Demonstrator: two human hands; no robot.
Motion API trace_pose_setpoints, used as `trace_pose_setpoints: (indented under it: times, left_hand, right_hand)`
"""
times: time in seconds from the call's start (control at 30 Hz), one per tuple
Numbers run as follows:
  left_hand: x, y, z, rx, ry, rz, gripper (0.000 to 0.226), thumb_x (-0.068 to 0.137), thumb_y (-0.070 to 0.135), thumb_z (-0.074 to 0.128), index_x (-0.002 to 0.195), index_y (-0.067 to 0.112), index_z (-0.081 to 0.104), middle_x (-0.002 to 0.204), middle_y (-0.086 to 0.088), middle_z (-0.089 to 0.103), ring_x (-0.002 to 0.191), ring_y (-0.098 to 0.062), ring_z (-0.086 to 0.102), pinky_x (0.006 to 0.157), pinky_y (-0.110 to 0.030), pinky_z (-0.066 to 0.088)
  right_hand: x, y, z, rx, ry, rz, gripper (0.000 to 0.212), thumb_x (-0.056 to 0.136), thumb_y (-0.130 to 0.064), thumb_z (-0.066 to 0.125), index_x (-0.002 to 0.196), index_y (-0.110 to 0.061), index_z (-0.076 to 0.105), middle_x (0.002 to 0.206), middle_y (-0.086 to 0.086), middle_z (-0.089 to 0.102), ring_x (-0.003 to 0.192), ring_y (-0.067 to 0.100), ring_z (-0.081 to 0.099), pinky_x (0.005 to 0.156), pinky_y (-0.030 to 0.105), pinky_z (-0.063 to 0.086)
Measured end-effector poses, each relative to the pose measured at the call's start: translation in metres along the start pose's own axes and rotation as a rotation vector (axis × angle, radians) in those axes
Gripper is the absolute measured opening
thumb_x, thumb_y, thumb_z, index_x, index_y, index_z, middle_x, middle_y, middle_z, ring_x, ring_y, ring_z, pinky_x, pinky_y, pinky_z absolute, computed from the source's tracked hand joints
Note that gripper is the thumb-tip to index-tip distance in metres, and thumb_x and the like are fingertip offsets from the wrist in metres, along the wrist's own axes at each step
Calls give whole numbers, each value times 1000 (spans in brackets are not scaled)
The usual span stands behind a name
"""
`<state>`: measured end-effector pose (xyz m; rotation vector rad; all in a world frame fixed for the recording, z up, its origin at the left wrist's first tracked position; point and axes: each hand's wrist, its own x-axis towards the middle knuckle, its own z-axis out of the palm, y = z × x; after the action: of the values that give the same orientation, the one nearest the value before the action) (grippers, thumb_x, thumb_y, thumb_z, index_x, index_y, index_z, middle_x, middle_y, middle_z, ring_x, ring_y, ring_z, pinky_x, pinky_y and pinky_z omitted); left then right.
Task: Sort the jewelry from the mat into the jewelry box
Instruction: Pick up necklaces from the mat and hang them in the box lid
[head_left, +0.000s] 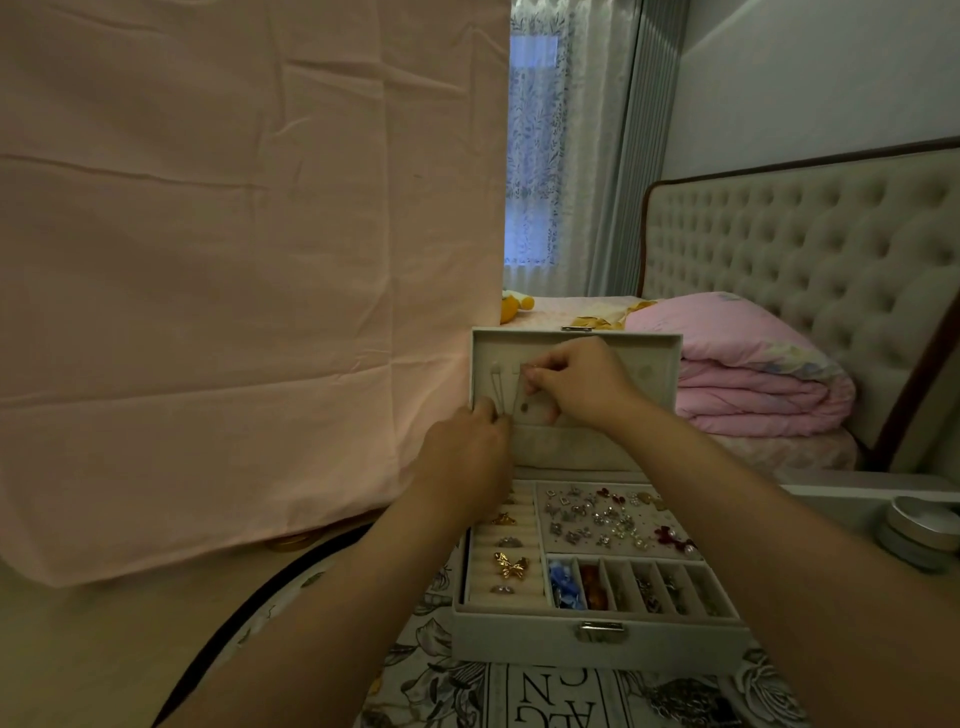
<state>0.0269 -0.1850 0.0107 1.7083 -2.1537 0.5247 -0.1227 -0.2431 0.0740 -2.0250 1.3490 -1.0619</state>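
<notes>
An open grey jewelry box (597, 647) stands on a floral mat (431, 675), its lid (654, 353) upright. Both my hands are up at the inside of the lid. My right hand (576, 382) pinches a thin necklace chain (525, 375) near the lid's hooks. My left hand (467, 441) pinches the lower end of a thin chain (497, 391) hanging at the lid's left side. The tray holds gold bow rings (510, 565) in ring rolls, several small earrings (597, 519) in the big compartment, and blue and amber pieces (571, 584) in narrow slots.
A pink cloth (234, 260) hangs at the left, close to the box. A bed with a folded pink quilt (753, 374) and tufted headboard (805, 249) lies behind. A round silver tin (919, 525) sits on the white ledge at the right.
</notes>
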Motion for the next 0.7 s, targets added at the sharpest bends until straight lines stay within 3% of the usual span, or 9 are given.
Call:
trace_pose_setpoints:
  times: [0.13,0.27,0.43,0.6,0.7]
  left_hand:
    - [0,0,0,28,-22,-11,37,90,27,57,125,16,50,120,-4,50,99,-22,55,65,-31,37]
    - [3,-3,-5,-1,-85,1,39,90,23,57,127,15,50,121,-5,47,99,-23,54,68,-32,35]
    - [3,-8,-10,-34,-74,7,36,93,20,54,129,16,51,117,-2,51,93,-22,57,66,-31,36]
    - [3,-11,-14,-68,-82,-12,31,97,25,49,126,16,54,116,-2,54,95,-23,60,66,-33,41]
    - [1,-12,-16,-169,-124,-39,33,97,31,48,126,17,56,117,-3,56,98,-23,60,75,-36,49]
  right_hand:
    - [-2,6,8,-26,-54,-23,11,94,-13,67,100,-16,76,87,-2,75,50,16,67,63,31,61]
    - [-7,10,16,-109,-69,-74,13,96,-13,65,100,-18,76,91,-1,72,51,12,65,58,29,59]
    - [-11,10,22,-364,-117,-213,17,94,-16,65,105,-24,76,103,-3,73,90,12,65,86,37,57]
    - [-22,9,22,-530,-115,-232,20,93,-22,65,108,-30,75,106,-4,73,94,16,66,84,39,57]
    - [-27,6,23,-566,-243,-165,26,92,-27,63,116,-31,71,110,-2,71,97,19,65,85,41,56]
